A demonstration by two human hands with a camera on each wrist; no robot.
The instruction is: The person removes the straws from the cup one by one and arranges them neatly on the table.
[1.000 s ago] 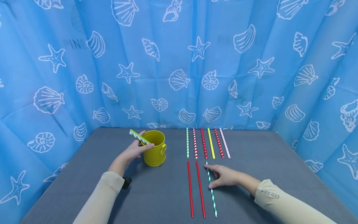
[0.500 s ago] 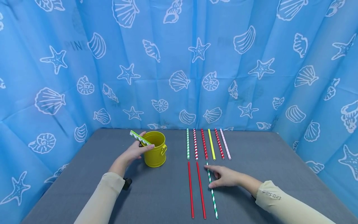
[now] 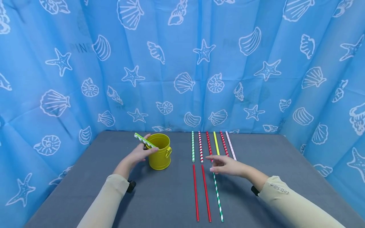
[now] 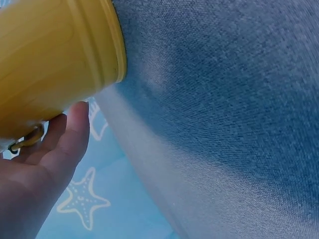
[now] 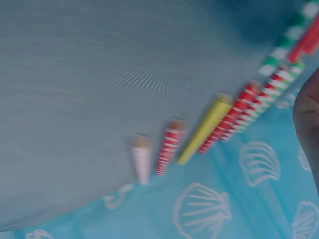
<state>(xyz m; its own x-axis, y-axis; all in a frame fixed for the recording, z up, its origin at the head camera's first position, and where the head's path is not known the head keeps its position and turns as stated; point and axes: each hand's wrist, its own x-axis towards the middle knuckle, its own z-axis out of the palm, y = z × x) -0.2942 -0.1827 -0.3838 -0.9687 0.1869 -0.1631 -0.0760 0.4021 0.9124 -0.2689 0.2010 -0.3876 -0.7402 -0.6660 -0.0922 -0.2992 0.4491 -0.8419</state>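
My left hand grips the left side of the yellow bucket, thumb in front and fingers behind; the left wrist view shows the hand against the bucket wall. Green patterned straws lean out over the rim beside it. Above the top of the green-and-white striped straw hovers my right hand, index finger extended, holding nothing. It covers the near ends of some back-row straws. At the right wrist view's edge, part of the hand shows.
Two red straws lie left of the green striped one. Behind them is a row of several straws, including a yellow one and a pale pink one. A blue shell-print curtain surrounds the grey table.
My right hand has risen off the green striped straw and moved toward the back row; the straw stays on the table. The left hand keeps its grip on the bucket.
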